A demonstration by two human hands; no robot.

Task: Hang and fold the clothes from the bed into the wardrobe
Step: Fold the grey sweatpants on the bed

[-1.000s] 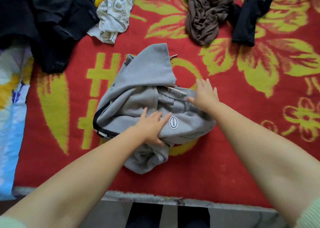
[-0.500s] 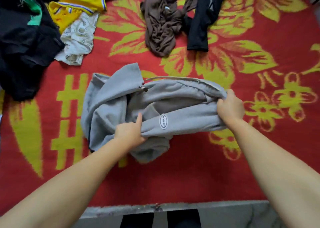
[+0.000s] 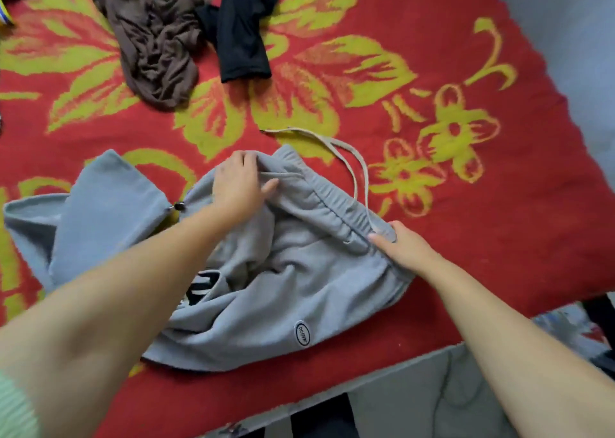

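Note:
Grey sweatpants (image 3: 299, 291) with an oval logo patch lie bunched near the bed's front edge, the waistband turned up and a beige drawstring (image 3: 352, 168) looping out over the blanket. My left hand (image 3: 241, 179) grips the far end of the waistband, fingers curled over its edge. My right hand (image 3: 404, 246) pinches the near end of the waistband, the thumb lying on the elastic. A grey leg with a toggle spreads to the left.
A red blanket (image 3: 449, 55) with yellow flowers covers the bed. A crumpled brown garment (image 3: 153, 38) and a black garment (image 3: 244, 28) lie at the back. The bed's front edge and grey floor (image 3: 432, 401) run along the bottom right; a grey wall is at upper right.
The view swung left and closer. My left hand moved from the pants' middle up to the far waistband end, and the waistband now stretches between both hands with the drawstring thrown out.

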